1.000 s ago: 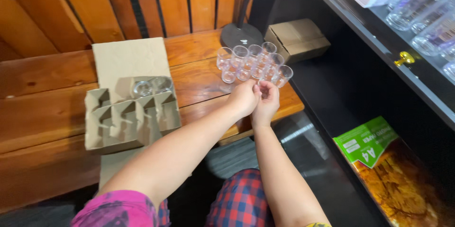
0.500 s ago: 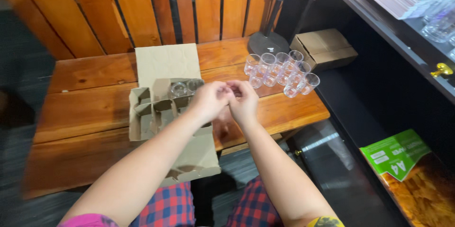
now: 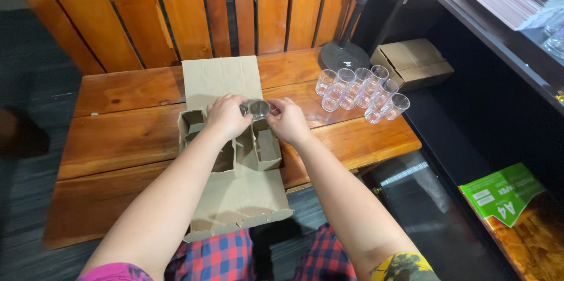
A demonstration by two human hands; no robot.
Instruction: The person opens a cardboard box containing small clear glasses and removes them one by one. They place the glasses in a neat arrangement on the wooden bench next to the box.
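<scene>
- Both hands meet over the carton (image 3: pixel 235 140), which lies opened out across the middle of the bench (image 3: pixel 117 140), its far flap flat toward the back edge and its near flap hanging past the front edge.
- The left hand (image 3: pixel 226 115) and right hand (image 3: pixel 288 119) are each closed on one small clear glass (image 3: pixel 255 108), fingers pinching its rim from either side, right above the divider cells (image 3: pixel 258 146).
- The glass sits at the far row of cells; whether its base already rests inside one I cannot tell.
- The step in hand looks like seating this glass in a cell of the divider.
- The cells nearer the front edge look empty, as far as the view shows.
- A cluster of glasses (image 3: pixel 358 90) stands toward the right end of the bench, near the back edge, well apart from the carton.
- A small closed box (image 3: pixel 411 61) sits beyond the right back corner, beside a round lamp base (image 3: pixel 343 55).
- The next move calls for keeping the glass upright, lining it with the cell walls, lowering it straight, then loosening both grips without tipping the thin cardboard.
</scene>
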